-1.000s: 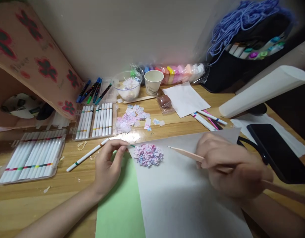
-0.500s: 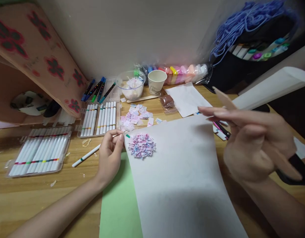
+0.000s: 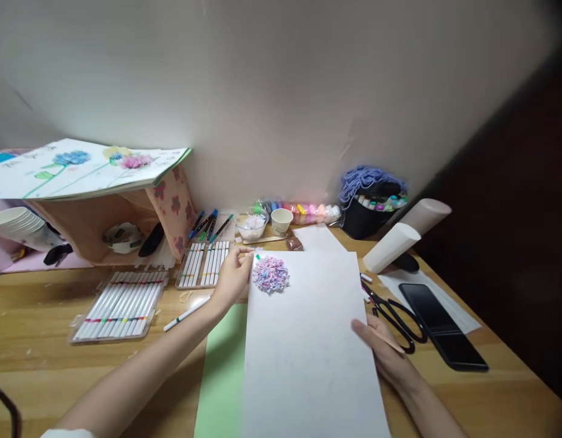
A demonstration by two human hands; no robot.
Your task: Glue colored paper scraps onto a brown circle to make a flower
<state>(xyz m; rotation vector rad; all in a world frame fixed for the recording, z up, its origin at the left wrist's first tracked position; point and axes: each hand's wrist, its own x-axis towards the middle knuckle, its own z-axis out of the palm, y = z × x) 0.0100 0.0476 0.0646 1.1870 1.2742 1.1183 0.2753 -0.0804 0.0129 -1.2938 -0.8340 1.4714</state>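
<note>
A large sheet of white paper (image 3: 308, 353) is raised at its top, and a round cluster of pink, purple and blue paper scraps (image 3: 271, 274) sits near its upper left corner. My left hand (image 3: 233, 277) pinches that corner beside a small green mark. Along the right edge, my right hand (image 3: 388, 353) grips the sheet with the thumb on top, while a flat wooden craft stick (image 3: 388, 340) stays tucked in the same hand. Beneath the sheet, green paper (image 3: 221, 365) shows at the left.
Marker cases (image 3: 119, 304) and a loose marker (image 3: 185, 314) lie left. Behind are a bowl of scraps (image 3: 252, 226), a paper cup (image 3: 281, 221) and packs of coloured clay (image 3: 312, 213). Black scissors (image 3: 395, 319), a phone (image 3: 443, 328) and white rolls (image 3: 393, 247) are right.
My right hand has come down from above the table to the sheet's right edge, still with the craft stick. My left hand keeps the corner. The view has tilted up and widened.
</note>
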